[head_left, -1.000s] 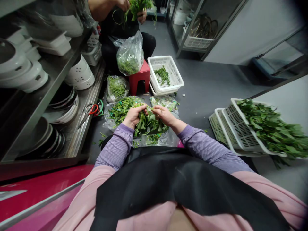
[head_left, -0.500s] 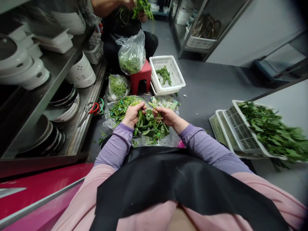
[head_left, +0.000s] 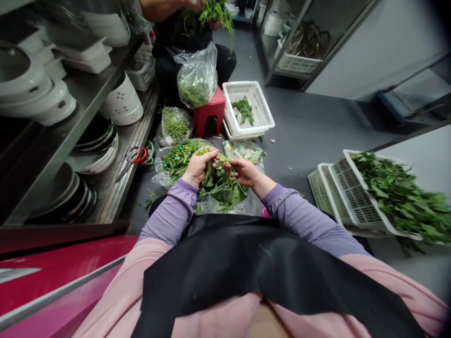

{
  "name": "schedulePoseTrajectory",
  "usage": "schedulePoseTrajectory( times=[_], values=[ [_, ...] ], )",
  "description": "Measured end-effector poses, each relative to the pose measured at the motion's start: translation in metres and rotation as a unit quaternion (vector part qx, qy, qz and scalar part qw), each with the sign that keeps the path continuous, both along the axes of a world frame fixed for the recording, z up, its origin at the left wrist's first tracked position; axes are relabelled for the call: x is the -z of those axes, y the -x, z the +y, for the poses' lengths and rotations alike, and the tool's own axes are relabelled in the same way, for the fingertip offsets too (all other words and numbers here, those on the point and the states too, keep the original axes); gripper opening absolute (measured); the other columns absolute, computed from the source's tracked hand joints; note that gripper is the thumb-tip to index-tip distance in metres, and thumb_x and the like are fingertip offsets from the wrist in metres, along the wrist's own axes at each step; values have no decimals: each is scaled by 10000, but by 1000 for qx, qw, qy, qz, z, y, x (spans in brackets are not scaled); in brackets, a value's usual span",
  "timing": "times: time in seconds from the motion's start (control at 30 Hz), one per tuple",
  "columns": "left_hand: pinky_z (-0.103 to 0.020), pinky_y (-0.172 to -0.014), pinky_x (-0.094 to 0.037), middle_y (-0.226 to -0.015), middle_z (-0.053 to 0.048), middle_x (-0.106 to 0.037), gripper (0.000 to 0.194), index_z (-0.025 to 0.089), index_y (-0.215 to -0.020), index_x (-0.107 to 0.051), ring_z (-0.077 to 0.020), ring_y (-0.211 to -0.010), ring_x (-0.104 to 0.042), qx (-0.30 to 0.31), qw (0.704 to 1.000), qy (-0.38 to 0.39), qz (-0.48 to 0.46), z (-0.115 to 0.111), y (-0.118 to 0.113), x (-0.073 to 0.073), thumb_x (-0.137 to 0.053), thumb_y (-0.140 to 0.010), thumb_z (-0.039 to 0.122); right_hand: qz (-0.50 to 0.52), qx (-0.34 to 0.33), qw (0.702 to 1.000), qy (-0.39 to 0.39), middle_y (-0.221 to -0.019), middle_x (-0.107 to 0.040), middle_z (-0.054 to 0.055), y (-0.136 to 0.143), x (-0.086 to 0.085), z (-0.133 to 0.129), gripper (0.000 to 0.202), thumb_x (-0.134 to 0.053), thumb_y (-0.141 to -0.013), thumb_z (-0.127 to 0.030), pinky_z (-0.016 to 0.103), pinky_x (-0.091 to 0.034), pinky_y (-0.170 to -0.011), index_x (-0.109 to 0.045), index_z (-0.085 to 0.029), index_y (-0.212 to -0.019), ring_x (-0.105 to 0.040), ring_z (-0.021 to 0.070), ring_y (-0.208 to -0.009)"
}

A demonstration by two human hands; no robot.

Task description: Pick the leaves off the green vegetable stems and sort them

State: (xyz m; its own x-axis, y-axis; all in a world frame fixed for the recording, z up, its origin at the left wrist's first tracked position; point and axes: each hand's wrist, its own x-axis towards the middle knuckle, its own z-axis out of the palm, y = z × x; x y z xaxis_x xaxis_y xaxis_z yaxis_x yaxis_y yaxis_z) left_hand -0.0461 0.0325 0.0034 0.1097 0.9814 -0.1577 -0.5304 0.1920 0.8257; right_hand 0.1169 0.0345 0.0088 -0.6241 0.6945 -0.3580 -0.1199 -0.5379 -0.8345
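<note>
Bowls (head_left: 21, 80), white and stacked, at far left on the upper level of a metal shelf (head_left: 75, 129). Below, dark plates (head_left: 79, 202) in piles and, behind them, white containers (head_left: 121, 105) with small holes. On the front edge of the lower level, scissors (head_left: 132, 159) with red handles, and just beside them a green handle (head_left: 151, 151). On the floor next to this, a clear bag (head_left: 175, 126) of thin green stalks and, nearer to the body, a heap of greens (head_left: 179, 157) on spread plastic. At the back, a co-worker (head_left: 172, 35) in dark clothes, hands at a bunch of greens (head_left: 218, 16).

In the middle, left hand (head_left: 197, 169) closed firmly around the stems of a leafy bundle (head_left: 209, 177) — leaves hanging down on the near side, between the two hands. Behind, a filled plastic bag (head_left: 197, 77) against a red stool (head_left: 209, 110). Right hand (head_left: 248, 173) with thumb and fingers together on a long stem (head_left: 222, 156), bent over at the fingers and reaching toward the left hand. Farther right, a white basket (head_left: 263, 105) with few greens inside; at far right, tilted white baskets (head_left: 355, 192), the uppermost overfull with leafy greens (head_left: 401, 197).
</note>
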Motion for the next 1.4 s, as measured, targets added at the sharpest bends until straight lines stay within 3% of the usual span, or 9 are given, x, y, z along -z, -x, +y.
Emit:
schedulePoseTrajectory(
  times=[0.27,0.43,0.53,0.63,0.7,1.0,1.17,1.3,1.4],
  values=[
    [-204,-514,-405,-614,-8,-618,132,160,-722,-639,-95,-511,-531,-53,980,-105,159,-11,-5,-10,-712,-647,241,-101,127,978,-129,-550,-366,-45,4,10,1,237,-578,-674,-349,200,-234,-438,-441,-166,-614,-292,56,-475],
    [-212,-734,-431,-762,-29,-651,92,175,-695,-677,-143,-770,-588,-63,957,-152,238,-23,-14,-16,-722,-614,169,-165,239,950,-118,-533,-362,-31,14,16,7,211,-491,-706,-342,215,-286,-451,-404,-179,-602,-341,85,-501],
    [-211,-638,-434,-686,-14,-629,95,172,-705,-653,-130,-678,-588,-98,967,-116,203,-14,-7,-12,-709,-629,181,-213,174,922,-272,-586,-398,-8,16,10,3,206,-435,-753,-349,244,-344,-536,-425,-183,-631,-380,114,-575],
    [-200,-500,-402,-579,12,-581,89,161,-694,-596,-97,-514,-537,-183,970,-64,149,7,12,-3,-672,-659,192,-248,39,836,-489,-696,-452,30,11,2,-10,170,-454,-766,-314,281,-371,-668,-477,-185,-658,-418,147,-694],
    [-189,-464,-389,-560,21,-566,88,149,-683,-567,-80,-471,-509,-243,959,-34,142,23,28,5,-650,-668,175,-261,10,804,-534,-712,-449,37,3,2,-17,166,-446,-779,-296,295,-372,-702,-479,-190,-656,-423,155,-713],
    [-175,-423,-375,-580,60,-531,186,139,-764,-528,-35,-380,-445,-284,939,59,187,50,58,27,-677,-668,194,-124,189,959,-169,-645,-412,-32,-51,11,-13,303,-515,-764,-492,251,-386,-547,-425,-205,-728,-392,88,-529],
    [-192,-481,-449,-603,11,-589,240,128,-702,-553,-73,-473,-542,-125,990,55,43,32,40,11,-708,-669,308,-191,164,952,-176,-530,-355,-76,-46,4,-23,306,-660,-661,-419,204,-241,-441,-497,-175,-745,-279,46,-435],
    [-274,-608,-524,-743,-52,-648,222,127,-742,-574,-155,-674,-643,70,989,91,-91,8,8,0,-663,-733,331,-279,130,906,-291,-626,-539,-19,-18,-6,-26,267,-648,-664,-359,236,-352,-550,-613,-142,-813,-434,81,-533],
    [-276,-651,-529,-761,-49,-655,178,125,-759,-584,-152,-700,-648,113,981,87,-129,-4,-11,-2,-629,-771,297,-276,135,878,-366,-782,-617,20,2,-11,-26,255,-655,-649,-341,271,-401,-700,-632,-141,-806,-530,122,-694]
  ],
)
